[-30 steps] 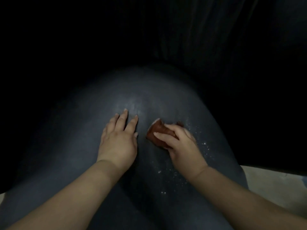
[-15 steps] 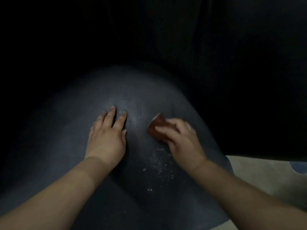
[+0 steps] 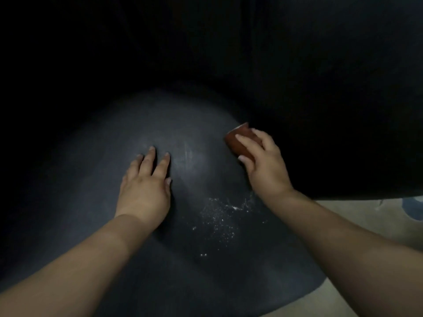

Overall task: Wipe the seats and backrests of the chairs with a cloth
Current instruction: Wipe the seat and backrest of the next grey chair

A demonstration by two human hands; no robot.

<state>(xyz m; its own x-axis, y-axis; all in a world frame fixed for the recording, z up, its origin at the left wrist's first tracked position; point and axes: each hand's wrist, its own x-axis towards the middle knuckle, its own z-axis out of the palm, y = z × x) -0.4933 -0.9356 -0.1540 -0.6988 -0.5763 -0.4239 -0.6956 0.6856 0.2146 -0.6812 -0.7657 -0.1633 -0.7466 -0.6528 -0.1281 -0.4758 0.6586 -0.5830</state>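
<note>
On the dark seat (image 3: 96,202) the left hand (image 3: 146,191) stays flat, fingers spread, while the right hand (image 3: 265,165), fingers clamped on what looks like the reddish cloth (image 3: 240,143), has swept out to two o'clock, leaving white specks (image 3: 217,216) unwiped behind.

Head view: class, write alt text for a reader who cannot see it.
A right hand grips a reddish-brown cloth on a dark chair seat. The left hand rests flat on it, white specks between.

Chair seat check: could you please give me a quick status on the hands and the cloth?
Left hand flat on seat. Right hand holds cloth at seat's far right edge. White specks unwiped.
</note>
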